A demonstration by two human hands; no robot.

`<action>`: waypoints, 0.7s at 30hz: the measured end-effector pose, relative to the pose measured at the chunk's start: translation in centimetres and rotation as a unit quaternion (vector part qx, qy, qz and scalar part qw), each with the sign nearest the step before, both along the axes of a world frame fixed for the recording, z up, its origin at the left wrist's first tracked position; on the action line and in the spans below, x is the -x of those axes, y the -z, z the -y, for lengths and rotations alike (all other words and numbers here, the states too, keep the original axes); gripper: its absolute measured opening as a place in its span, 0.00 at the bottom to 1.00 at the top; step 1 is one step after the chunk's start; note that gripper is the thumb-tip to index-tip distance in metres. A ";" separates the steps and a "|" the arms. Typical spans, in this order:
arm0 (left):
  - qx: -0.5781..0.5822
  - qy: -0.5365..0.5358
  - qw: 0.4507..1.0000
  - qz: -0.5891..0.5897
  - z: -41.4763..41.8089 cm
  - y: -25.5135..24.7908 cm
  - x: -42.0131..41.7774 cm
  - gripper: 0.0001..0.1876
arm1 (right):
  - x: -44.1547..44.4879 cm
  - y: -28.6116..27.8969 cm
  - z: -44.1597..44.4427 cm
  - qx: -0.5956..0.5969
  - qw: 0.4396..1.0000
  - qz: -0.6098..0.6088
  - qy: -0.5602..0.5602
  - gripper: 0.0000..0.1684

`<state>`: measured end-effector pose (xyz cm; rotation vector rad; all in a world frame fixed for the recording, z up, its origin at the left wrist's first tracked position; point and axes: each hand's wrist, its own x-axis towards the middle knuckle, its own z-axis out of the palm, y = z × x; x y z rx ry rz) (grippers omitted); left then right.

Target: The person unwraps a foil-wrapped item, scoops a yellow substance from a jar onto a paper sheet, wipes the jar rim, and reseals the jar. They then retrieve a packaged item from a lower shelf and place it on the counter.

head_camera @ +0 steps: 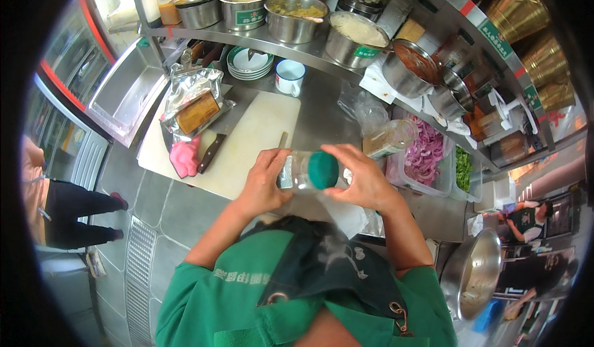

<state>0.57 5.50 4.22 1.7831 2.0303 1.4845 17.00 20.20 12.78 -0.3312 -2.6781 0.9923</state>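
In front of my apron I hold a clear jar (300,173) on its side, its green lid (323,170) pointing right. My left hand (263,182) grips the jar's body by the label. My right hand (364,177) is at the lid, thumb and fingers on either side of it. The jar's contents are too unclear to tell. Beneath and to the left is a white cutting board (260,129). On the board's left part lie a dark-handled knife (212,153), a pink cloth or glove (184,158) and a brown block (198,112) partly wrapped in foil (192,85).
A second clear jar (392,138) leans beside a tub of sliced red onion (423,152) and chopped greens (463,167). A white mug (290,75) and stacked plates (250,64) stand under a steel shelf (297,50) of pots. People stand left (69,208) and right (526,221).
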 end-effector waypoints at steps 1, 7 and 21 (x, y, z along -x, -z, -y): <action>0.007 0.011 1.000 0.000 0.1 -0.4 0.0 0.35 | 0.1 -0.1 0.2 -0.023 1.000 0.011 -0.007 0.41; -0.003 0.003 1.000 0.012 0.3 -0.4 -0.2 0.36 | 1.3 -0.3 0.5 0.009 0.986 0.139 0.095 0.43; 0.027 -0.011 0.999 -0.014 0.0 0.0 -0.1 0.37 | 2.6 -2.0 2.1 -0.014 0.953 0.263 0.150 0.46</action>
